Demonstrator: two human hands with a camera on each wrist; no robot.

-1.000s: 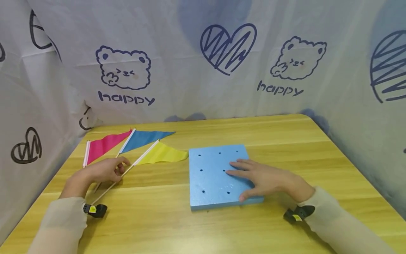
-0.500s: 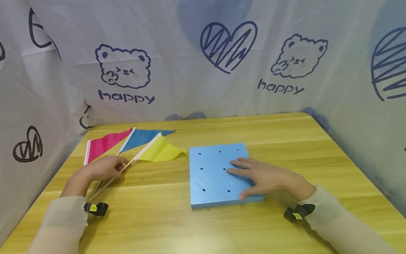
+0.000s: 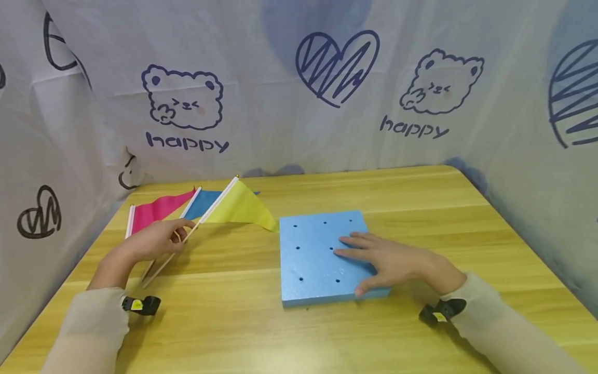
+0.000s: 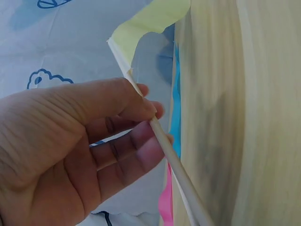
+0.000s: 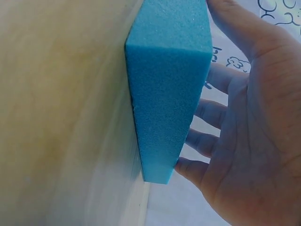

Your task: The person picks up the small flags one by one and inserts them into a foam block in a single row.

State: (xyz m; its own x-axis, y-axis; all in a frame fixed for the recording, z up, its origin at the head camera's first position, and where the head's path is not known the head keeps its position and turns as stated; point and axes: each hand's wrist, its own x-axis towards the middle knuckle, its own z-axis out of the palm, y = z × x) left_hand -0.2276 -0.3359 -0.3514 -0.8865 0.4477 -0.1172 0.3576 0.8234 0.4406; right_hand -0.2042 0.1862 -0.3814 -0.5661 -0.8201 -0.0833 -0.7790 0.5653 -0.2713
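My left hand (image 3: 156, 240) pinches the thin wooden stick of a yellow pennant flag (image 3: 240, 205) between thumb and fingers. In the left wrist view the stick (image 4: 176, 160) slants down past the fingertips, the yellow cloth at its upper end. Behind that hand lie a blue pennant flag (image 3: 198, 204) and a pink pennant flag (image 3: 154, 210), their sticks partly hidden by the hand. My right hand (image 3: 392, 262) rests with spread fingers on a light blue foam board (image 3: 313, 265) with several small holes. In the right wrist view the fingertips touch the top face of the foam board (image 5: 164, 94).
The board lies flat on a wood-grain table (image 3: 224, 322). White cloth (image 3: 271, 93) with bear and heart drawings hangs behind the table and along both sides. Each wrist wears a black strapped device, one on the left (image 3: 147, 305).
The left hand has taken the yellow flag and raised it off the table, its tip going up and now overlapping the blue flag. The right hand stays on the board.
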